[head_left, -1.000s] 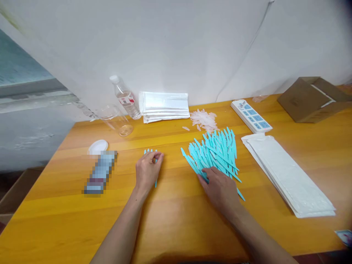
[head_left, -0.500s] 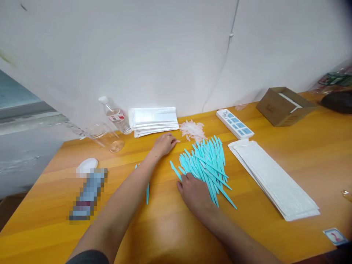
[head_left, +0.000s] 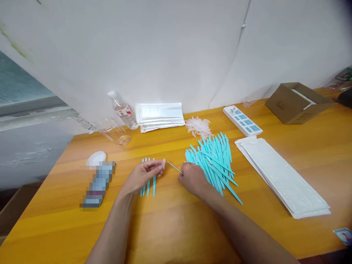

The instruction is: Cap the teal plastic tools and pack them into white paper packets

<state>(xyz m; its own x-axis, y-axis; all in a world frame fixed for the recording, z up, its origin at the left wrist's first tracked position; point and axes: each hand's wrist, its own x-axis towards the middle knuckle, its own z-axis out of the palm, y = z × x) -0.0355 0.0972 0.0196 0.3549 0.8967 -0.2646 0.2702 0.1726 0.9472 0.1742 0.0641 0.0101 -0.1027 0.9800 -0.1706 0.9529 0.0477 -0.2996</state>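
Observation:
My left hand (head_left: 145,174) is closed in a pinch on a small translucent blade cap (head_left: 163,163), held upright between thumb and fingertips. Under and beside that hand, several slim turquoise razors (head_left: 149,187) lie side by side on the table. My right hand (head_left: 194,178) is closed around one thin turquoise eyebrow razor (head_left: 174,167), whose tip points left at the cap with a small gap between them. Just right of this hand spreads a heap of turquoise razors (head_left: 213,157). Behind the heap lies a loose pile of translucent caps (head_left: 198,125).
White flat packets (head_left: 161,113) are stacked by the wall, beside a bottle (head_left: 125,112) and a clear jar (head_left: 114,132). A white lid (head_left: 96,158) and a blurred-out object (head_left: 99,185) lie left. Rightward are a power strip (head_left: 242,121), white pouches (head_left: 283,176) and a cardboard box (head_left: 291,104).
My left hand has come back from the cap pile toward me with a cap, over the row of razors. My right hand has lifted one razor from the heap's left edge.

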